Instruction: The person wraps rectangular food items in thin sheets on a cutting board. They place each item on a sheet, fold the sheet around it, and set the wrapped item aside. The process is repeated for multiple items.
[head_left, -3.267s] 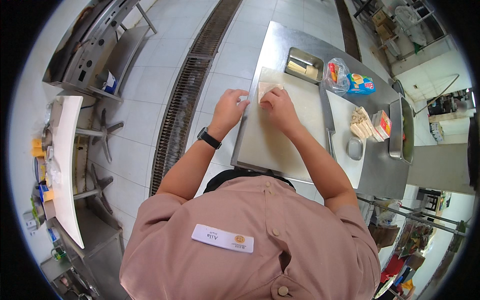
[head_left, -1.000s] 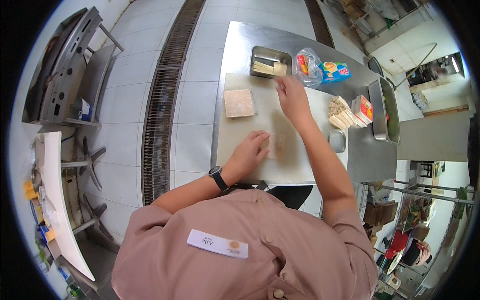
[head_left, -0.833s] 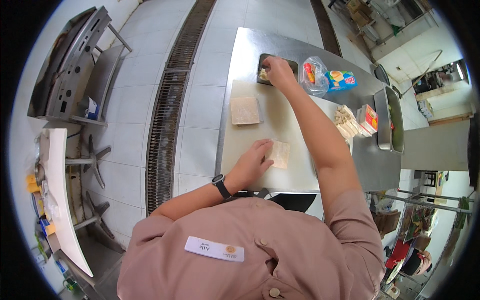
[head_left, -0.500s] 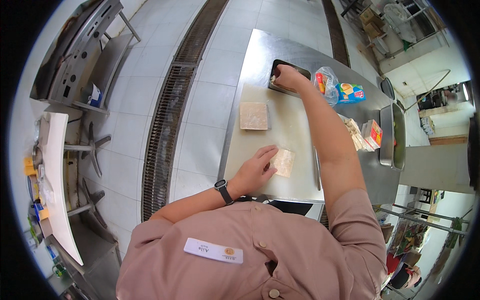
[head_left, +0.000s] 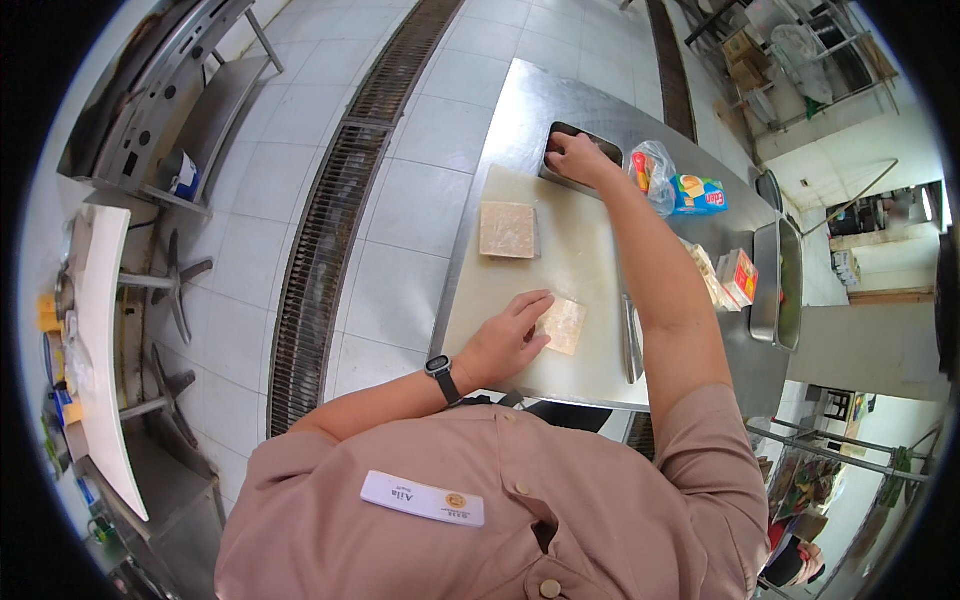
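Observation:
My left hand [head_left: 508,338] lies on the pale cutting board [head_left: 470,325], fingers stretched out, touching the left edge of a thin, pale square wrapper [head_left: 565,327]. My right hand [head_left: 580,160] reaches into a rectangular metal pan [head_left: 613,150] past the board's far end. Its fingers are bent down inside; what they grip, if anything, is hidden. Farther up the board sits a stack of similar square wrappers [head_left: 507,230]. A knife [head_left: 632,345] lies along the board's right side, next to my right forearm.
Right of the pan lie a clear plastic bag [head_left: 655,178] and a blue box [head_left: 699,195]. Beyond my forearm are a red-and-white pack [head_left: 739,278], pale pieces [head_left: 708,272] and a deep metal tray [head_left: 765,295]. All stand on a steel table [head_left: 540,95].
My right hand's fingers have moved within the metal pan; the pale bit seen at its fingertips before no longer shows. My left hand stays by the single wrapper. The view has shifted slightly.

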